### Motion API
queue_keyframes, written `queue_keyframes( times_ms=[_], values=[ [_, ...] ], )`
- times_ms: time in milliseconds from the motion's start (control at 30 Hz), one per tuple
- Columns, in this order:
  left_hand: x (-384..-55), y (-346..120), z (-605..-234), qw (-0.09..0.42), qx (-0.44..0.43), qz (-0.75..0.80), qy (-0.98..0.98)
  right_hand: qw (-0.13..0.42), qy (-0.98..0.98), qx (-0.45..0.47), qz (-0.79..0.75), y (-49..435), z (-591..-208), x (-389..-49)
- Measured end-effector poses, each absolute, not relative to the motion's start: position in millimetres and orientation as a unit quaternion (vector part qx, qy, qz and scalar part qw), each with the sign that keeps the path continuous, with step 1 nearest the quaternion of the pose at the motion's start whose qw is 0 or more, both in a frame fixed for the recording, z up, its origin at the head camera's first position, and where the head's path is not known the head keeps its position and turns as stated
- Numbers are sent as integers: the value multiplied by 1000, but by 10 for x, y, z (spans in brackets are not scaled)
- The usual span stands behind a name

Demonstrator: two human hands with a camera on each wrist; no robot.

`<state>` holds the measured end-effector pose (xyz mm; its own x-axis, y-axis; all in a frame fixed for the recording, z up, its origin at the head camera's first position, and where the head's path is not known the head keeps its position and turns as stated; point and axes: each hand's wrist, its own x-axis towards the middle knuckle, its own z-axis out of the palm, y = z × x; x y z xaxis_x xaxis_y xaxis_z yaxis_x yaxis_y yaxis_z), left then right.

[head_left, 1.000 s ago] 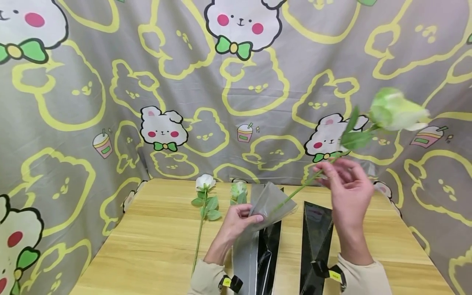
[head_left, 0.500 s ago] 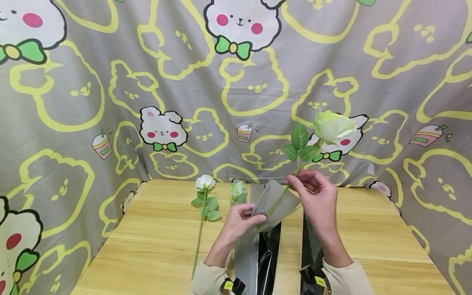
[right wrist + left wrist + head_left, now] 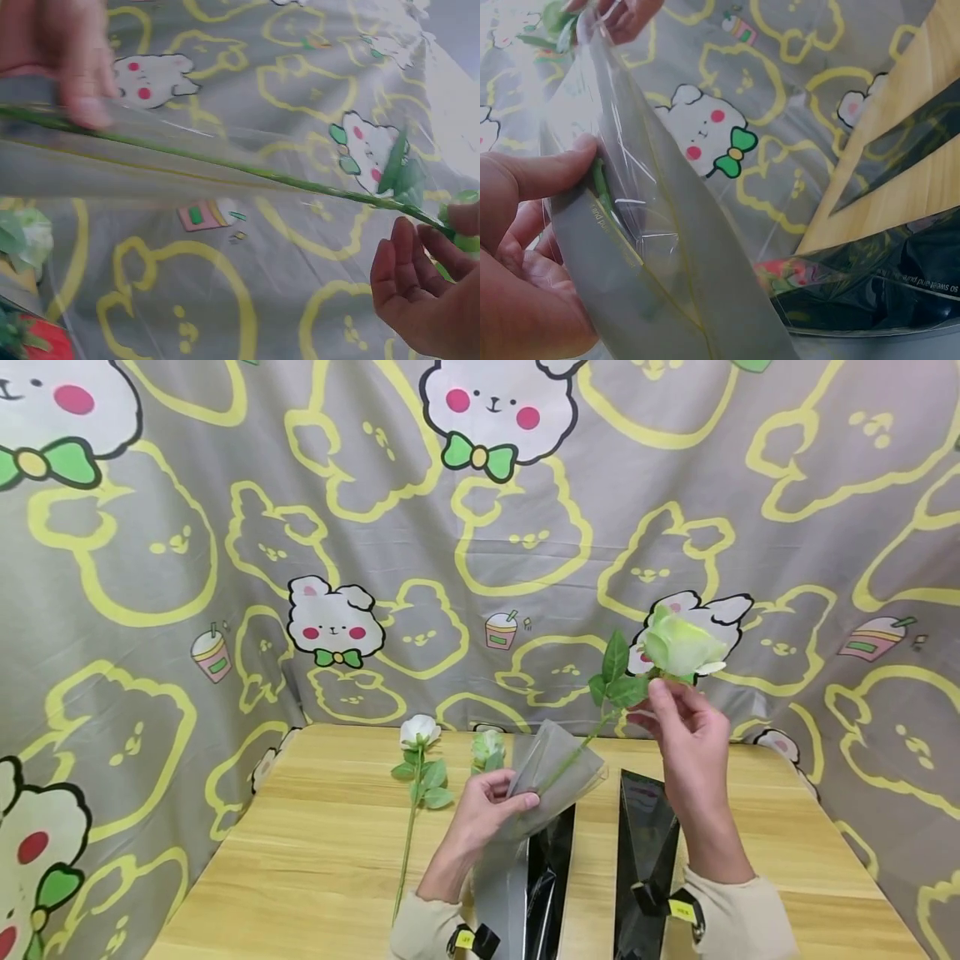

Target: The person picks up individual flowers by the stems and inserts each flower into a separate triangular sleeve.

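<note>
My left hand holds a translucent grey flower sleeve, thumb on the near side and fingers behind. A pale green rose slants over the sleeve's wide mouth, its bloom up to the right. Just under the bloom, my right hand pinches the stem. In the right wrist view the long green stem runs from the right fingers down into the sleeve. The stem's lower end shows through the film in the left wrist view, beside the left thumb. The leaves are outside the sleeve.
A white rose lies on the wooden table at left. Beside it, another pale green rose is partly covered by my left hand. Grey sleeves and a black sleeve lie under and near the arms. A patterned curtain surrounds the table.
The rose has swung left and down, its stem going deeper into the sleeve. My right hand has shifted up the stem to just beneath the bloom. The left hand stays nearly still.
</note>
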<state>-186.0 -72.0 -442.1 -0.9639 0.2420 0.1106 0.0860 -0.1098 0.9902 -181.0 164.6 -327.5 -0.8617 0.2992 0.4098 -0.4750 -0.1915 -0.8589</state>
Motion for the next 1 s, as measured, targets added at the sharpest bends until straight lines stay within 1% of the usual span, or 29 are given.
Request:
queue_keyframes(
  times_ms=[200, 433, 500, 667, 800, 1000],
  values=[
    [-1875, -734, -4421, 63, 140, 725, 671, 211, -541, 115, 806, 1765, -3205, -1873],
    [-1861, -746, -4395, 78, 160, 712, 679, 236, -594, 100, 762, 1690, -3198, -1896],
    [-1850, -745, -4381, 81, 165, 712, 677, 234, -619, 95, 744, 1659, -3198, -1898],
    [-1824, -744, -4341, 84, 180, 722, 663, 211, -698, 97, 678, 1584, -3220, -1868],
    [-1807, -749, -4317, 83, 175, 740, 644, 189, -744, 110, 631, 1516, -3245, -1851],
    [-1778, -758, -4265, 67, 171, 766, 616, 146, -773, 130, 604, 1439, -3244, -1853]
  ],
)
